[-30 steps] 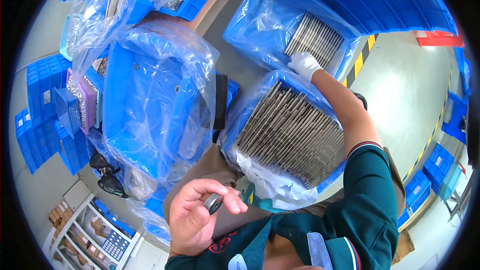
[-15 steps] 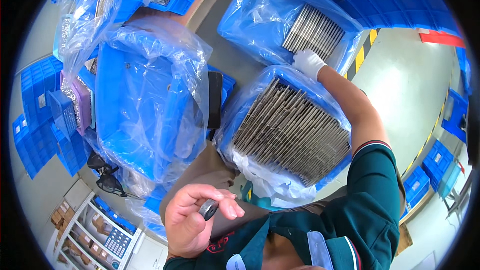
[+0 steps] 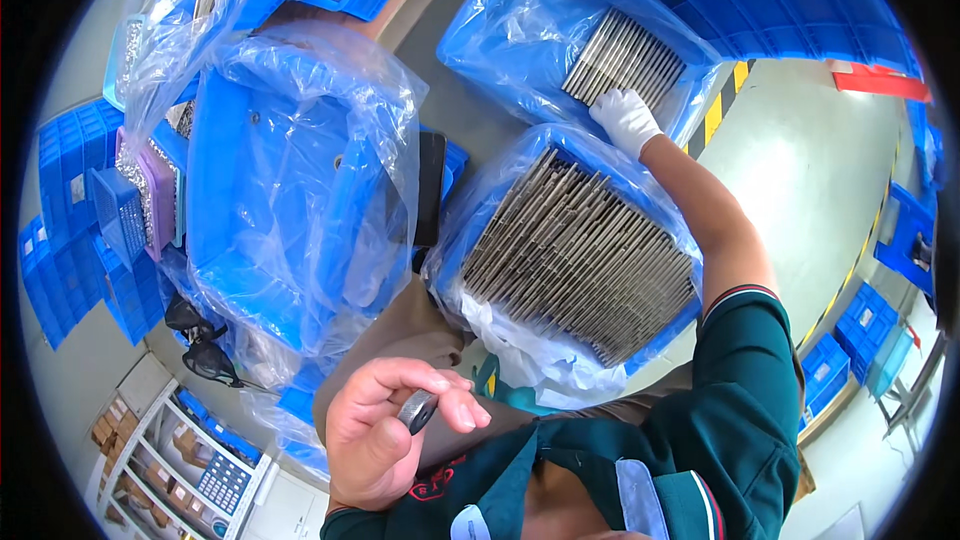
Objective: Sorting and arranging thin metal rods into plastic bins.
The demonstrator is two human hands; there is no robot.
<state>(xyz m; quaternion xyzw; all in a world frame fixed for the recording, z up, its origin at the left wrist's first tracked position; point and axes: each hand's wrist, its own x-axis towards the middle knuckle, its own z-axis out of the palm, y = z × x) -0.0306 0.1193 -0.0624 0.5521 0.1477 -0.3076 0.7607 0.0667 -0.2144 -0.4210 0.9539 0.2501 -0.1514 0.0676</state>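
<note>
My left hand [image 3: 378, 430], bare, is at the lower middle in front of my chest, its thumb and fingers closed round a small dark ring [image 3: 417, 411] with a hole and a ridged rim. My right hand [image 3: 627, 123] wears a white glove and reaches into the far blue bin, at the near end of a row of slim metal rods [image 3: 625, 60]. Its fingers are curled down, and what they grip, if anything, is hidden. Nearer to me, a second lined bin [image 3: 665, 355] is packed with layers of similar metal rods [image 3: 580, 255].
A large blue bin [image 3: 222, 170] lined with clear plastic stands at the left, a dark phone [image 3: 429, 190] beside it. Dark glasses [image 3: 208, 355] lie below it. Blue crates [image 3: 75, 170] are stacked far left. Yellow-black tape [image 3: 727, 105] marks the floor at right.
My gloved right hand has shifted slightly over the near end of the rods, its fingers more curled. My left hand keeps the ring, which has tilted a little. The view has shifted slightly.
</note>
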